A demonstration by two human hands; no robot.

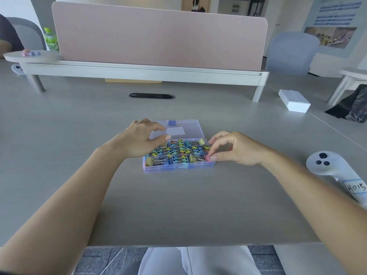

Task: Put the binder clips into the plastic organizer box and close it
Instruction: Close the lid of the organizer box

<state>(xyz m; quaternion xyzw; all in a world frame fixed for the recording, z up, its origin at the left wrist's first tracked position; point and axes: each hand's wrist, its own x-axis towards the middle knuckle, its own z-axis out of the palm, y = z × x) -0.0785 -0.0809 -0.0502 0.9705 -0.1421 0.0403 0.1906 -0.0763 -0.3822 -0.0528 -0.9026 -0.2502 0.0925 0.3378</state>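
Note:
A clear plastic organizer box [178, 169] lies on the grey table in front of me, its lid [190, 126] folded back flat. Its compartments hold several coloured binder clips [179, 150]. My right hand [236, 148] is at the box's right front corner and pinches a pink binder clip [208, 157] over the front right compartment. My left hand [142, 138] hovers over the box's left side with curled fingers near the lid's left edge; whether it touches the lid I cannot tell.
A white handheld controller [335, 171] lies at the right on the table. A white box [295, 101] sits farther right and back. A pink divider panel [158, 36] on a raised shelf stands behind, with a cable slot [152, 95] before it.

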